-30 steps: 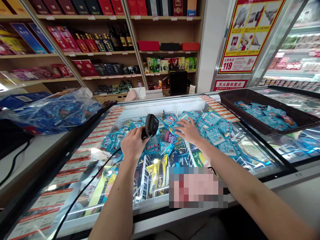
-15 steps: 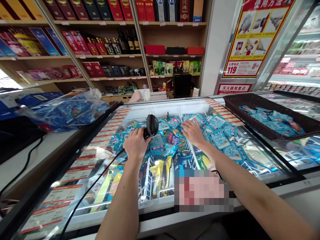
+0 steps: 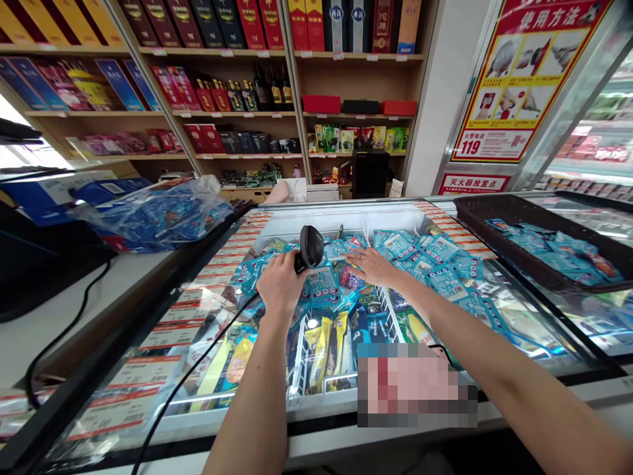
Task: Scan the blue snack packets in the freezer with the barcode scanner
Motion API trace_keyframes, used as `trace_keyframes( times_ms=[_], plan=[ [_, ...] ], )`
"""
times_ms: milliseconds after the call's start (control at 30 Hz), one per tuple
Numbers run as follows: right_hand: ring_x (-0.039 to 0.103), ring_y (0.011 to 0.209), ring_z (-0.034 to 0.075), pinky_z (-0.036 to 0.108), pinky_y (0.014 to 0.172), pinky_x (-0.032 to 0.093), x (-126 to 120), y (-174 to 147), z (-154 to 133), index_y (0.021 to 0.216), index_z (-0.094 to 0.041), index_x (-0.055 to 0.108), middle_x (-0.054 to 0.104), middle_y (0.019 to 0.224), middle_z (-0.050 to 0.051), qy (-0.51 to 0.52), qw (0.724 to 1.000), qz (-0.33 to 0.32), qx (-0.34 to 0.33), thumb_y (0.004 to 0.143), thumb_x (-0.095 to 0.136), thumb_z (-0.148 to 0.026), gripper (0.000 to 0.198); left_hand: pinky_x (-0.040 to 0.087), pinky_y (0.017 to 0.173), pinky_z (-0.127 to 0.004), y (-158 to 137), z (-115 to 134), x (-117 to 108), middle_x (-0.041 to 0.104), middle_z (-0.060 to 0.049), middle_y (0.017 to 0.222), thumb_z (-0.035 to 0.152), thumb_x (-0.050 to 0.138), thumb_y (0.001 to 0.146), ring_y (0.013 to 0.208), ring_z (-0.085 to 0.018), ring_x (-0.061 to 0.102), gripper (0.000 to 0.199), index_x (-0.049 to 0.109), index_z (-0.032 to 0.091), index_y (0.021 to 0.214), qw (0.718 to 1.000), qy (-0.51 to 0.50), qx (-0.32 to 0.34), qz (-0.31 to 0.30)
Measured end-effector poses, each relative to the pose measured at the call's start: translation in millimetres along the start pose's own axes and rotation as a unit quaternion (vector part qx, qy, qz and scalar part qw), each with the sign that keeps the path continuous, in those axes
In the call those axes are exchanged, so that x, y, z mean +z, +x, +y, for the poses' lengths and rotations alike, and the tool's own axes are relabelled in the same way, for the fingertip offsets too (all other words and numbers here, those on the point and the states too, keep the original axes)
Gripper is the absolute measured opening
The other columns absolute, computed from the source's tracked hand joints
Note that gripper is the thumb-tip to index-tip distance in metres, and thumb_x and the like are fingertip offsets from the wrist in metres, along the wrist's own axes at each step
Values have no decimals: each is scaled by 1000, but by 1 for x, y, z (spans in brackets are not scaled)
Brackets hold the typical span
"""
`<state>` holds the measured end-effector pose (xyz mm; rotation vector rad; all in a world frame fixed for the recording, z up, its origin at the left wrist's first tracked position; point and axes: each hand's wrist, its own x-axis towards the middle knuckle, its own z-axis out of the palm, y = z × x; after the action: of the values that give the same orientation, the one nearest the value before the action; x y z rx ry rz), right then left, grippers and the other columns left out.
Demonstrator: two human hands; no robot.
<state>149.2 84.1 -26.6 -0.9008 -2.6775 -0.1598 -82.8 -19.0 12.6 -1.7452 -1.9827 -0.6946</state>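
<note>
My left hand (image 3: 281, 282) is wrapped round the handle of a black barcode scanner (image 3: 312, 247), whose cable trails down to the lower left. Its head is raised over the many blue packets (image 3: 322, 285) spread on the glass top of the freezer. To the right, my right hand (image 3: 372, 265) reaches over the packets with its fingers stretched out and grips nothing I can see. Whether its fingertips touch a packet I cannot tell. More blue packets (image 3: 445, 249) lie beyond and to the right of it. Under the glass, white wire baskets (image 3: 393, 323) hold yellow and dark blue wrapped goods.
A dark brown plastic basket (image 3: 524, 264) with blue packets stands at the right. A clear plastic bag (image 3: 168, 214) of blue packets lies at the left. Wooden shelves (image 3: 237, 113) with boxes and bottles rise behind. A blurred-out patch (image 3: 415, 386) covers something near the front edge.
My right hand has moved left, closer to the scanner, with its fingers pointing left. The left hand still holds the scanner. The whole view has shifted slightly.
</note>
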Motion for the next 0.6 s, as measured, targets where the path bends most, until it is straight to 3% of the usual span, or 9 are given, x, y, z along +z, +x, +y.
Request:
trace_keyframes(
  times_ms=[133, 267, 433, 500, 600],
  plan=[
    [50, 109, 22, 40, 94, 33, -9, -15, -4, 110, -24, 64, 63, 114, 4, -12, 999, 23, 22, 94, 33, -41, 39, 38, 65, -31, -1, 4, -2, 63, -7, 103, 43, 53, 80, 99, -25, 55, 37, 54, 24, 111, 1000, 7, 3, -5],
    [54, 98, 19, 36, 91, 35, -15, -21, -8, 99, -26, 68, 67, 98, 3, -7, 996, 47, 71, 94, 35, -40, 37, 38, 65, -31, -3, 6, -4, 63, -8, 102, 44, 53, 80, 98, -26, 56, 39, 53, 23, 113, 1000, 10, 22, -11],
    [53, 106, 20, 33, 91, 38, -12, -9, 4, 120, -22, 57, 61, 117, 5, -10, 986, 90, 140, 92, 37, -40, 38, 39, 64, -32, -4, 6, -5, 63, -9, 101, 44, 53, 80, 97, -26, 56, 40, 53, 23, 114, 999, 9, 34, -13],
    [53, 108, 23, 34, 89, 40, -9, -2, 11, 128, -18, 50, 59, 120, 10, -19, 984, 61, 168, 89, 42, -45, 48, 39, 64, -31, -4, 6, -4, 63, -9, 101, 44, 53, 80, 98, -25, 56, 40, 53, 22, 114, 999, 13, 36, -11],
    [55, 103, 28, 36, 83, 43, -4, 8, 19, 125, -16, 53, 65, 104, 12, -24, 977, 15, 210, 80, 53, -55, 59, 39, 64, -31, -4, 6, -3, 63, -9, 102, 44, 53, 80, 99, -25, 56, 40, 53, 22, 114, 999, 15, 40, -7]
  ],
)
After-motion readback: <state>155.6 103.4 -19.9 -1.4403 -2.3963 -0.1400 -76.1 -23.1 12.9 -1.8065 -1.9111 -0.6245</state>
